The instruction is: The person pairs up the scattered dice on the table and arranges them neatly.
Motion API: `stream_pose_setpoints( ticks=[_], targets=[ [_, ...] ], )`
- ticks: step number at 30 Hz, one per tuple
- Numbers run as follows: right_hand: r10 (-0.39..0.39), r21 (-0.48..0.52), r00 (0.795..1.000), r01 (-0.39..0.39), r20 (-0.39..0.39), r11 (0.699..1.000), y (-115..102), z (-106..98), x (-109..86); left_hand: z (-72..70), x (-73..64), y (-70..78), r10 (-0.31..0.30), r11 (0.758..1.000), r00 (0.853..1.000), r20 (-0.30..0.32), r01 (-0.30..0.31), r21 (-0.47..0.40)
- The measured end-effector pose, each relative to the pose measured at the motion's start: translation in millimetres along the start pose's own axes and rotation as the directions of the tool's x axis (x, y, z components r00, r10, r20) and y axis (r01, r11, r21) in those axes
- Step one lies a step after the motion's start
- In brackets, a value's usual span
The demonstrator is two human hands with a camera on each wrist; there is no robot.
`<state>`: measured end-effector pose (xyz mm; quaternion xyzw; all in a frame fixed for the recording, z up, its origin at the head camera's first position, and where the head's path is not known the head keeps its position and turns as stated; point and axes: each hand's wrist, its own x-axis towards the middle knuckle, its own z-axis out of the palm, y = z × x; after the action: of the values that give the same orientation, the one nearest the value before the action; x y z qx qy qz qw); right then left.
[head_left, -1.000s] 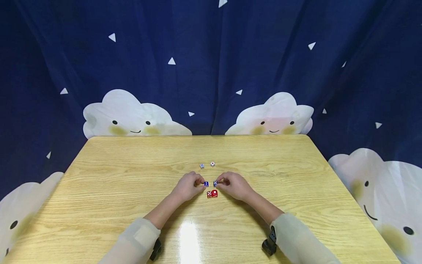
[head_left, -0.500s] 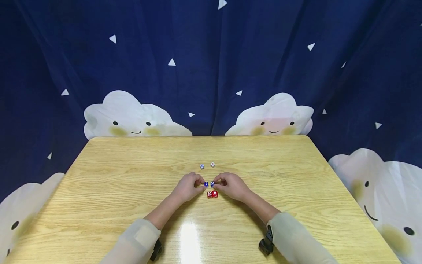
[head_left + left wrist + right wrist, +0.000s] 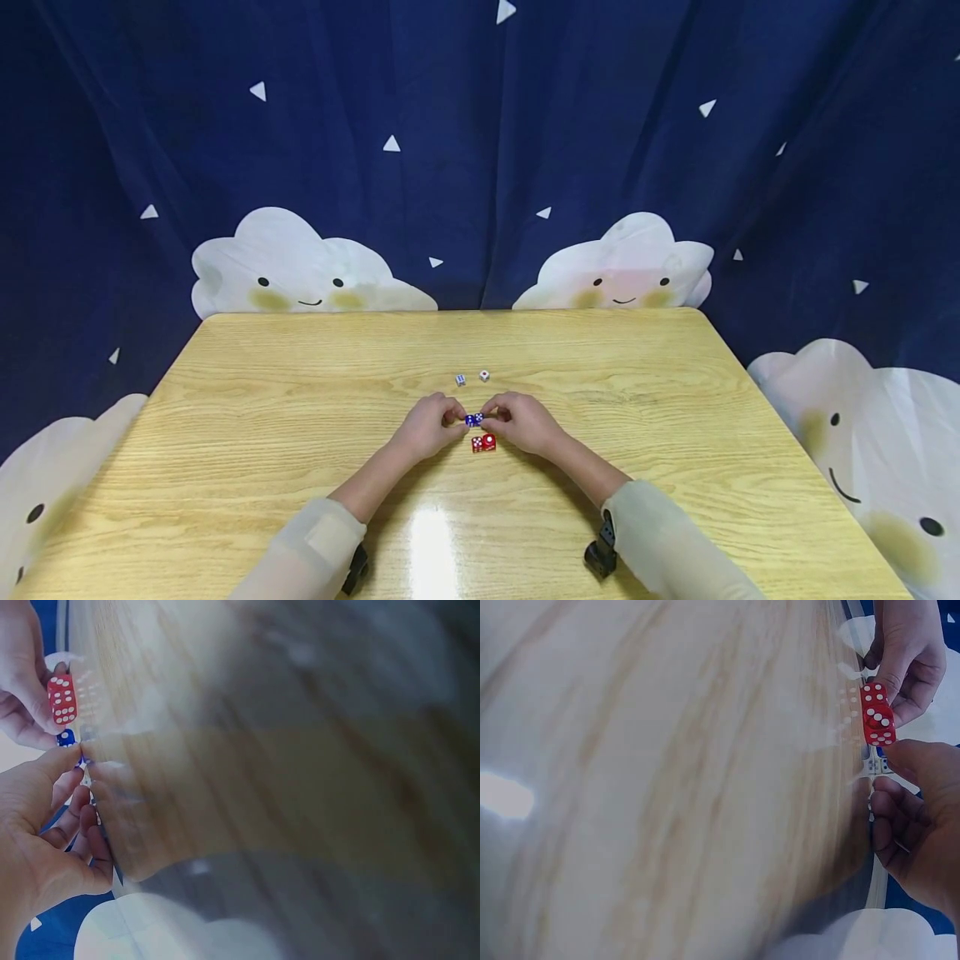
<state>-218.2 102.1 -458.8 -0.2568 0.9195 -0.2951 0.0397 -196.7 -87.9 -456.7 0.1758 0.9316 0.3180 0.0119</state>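
Note:
Two blue dice with white pips sit side by side at the middle of the table, seemingly touching. My left hand [image 3: 431,425] pinches the left blue die [image 3: 469,420] between thumb and fingertips. From the other side, my right hand [image 3: 522,422] pinches the right blue die [image 3: 479,418]. Just nearer to me lies a pair of red dice [image 3: 483,443], set against each other; they show large in the right wrist view, where the red dice [image 3: 878,716] mostly hide the blue ones. Farther back stand two white dice, a left one [image 3: 461,380] and a right one [image 3: 484,376], with a gap between them.
The pale wooden table [image 3: 300,367] has a glossy surface with a bright reflection near its front. A dark blue curtain [image 3: 465,167] with white triangles and smiling clouds hangs behind it. A black wrist device [image 3: 601,552] sits at the right sleeve.
My right hand has moved left with its blue die, closing the gap to the other blue die. The left hand has stayed in place. Red and white dice have not moved.

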Motion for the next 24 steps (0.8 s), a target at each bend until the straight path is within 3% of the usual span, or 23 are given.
stream_pose_setpoints(
  ticks=[15,24],
  targets=[
    [0.001,0.018,1.000,-0.001,0.007,1.000,4.1,1.9,1.8,0.9,1.9,-1.3,0.011,1.000,1.000,-0.006,-0.011,-0.012],
    [-0.001,0.043,1.000,0.001,0.009,0.999,3.5,1.1,2.0,-1.7,3.0,-4.9,-0.034,0.997,0.999,0.028,0.035,-0.064]
  ],
)
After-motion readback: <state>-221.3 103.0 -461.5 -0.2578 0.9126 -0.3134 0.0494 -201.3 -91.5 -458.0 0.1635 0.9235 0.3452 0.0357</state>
